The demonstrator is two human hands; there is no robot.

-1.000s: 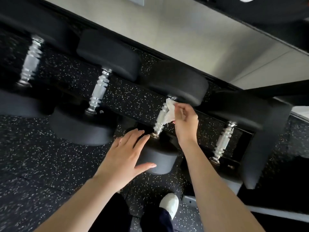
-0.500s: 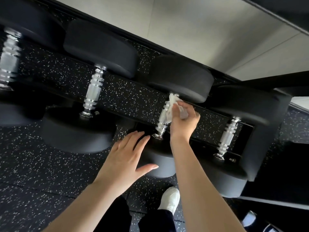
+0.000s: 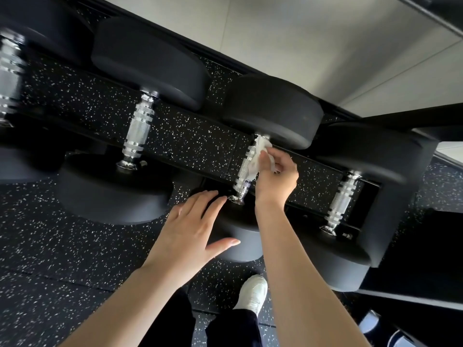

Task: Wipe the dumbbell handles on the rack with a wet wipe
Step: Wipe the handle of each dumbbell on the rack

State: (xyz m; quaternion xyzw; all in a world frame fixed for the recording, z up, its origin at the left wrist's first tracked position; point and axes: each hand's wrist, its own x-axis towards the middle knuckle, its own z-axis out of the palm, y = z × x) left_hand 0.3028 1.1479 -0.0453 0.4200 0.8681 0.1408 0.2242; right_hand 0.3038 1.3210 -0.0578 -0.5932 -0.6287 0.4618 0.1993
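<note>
head view: person working at rack
right hand [image 3: 275, 177]: pinching wet wipe [image 3: 259, 154], pressing it against handle [image 3: 244, 171]
left hand [image 3: 190, 231]: fingers straight, resting flat on dumbbell head [image 3: 240, 244], gripping nothing

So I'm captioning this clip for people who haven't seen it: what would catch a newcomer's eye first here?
Probably the white wet wipe, bright against the dark rack, pinched in the right hand against the upper part of a chrome dumbbell handle mid-frame. Next, the left hand spread flat on that dumbbell's near black head. Then more chrome handles to either side, over speckled black flooring.
</note>
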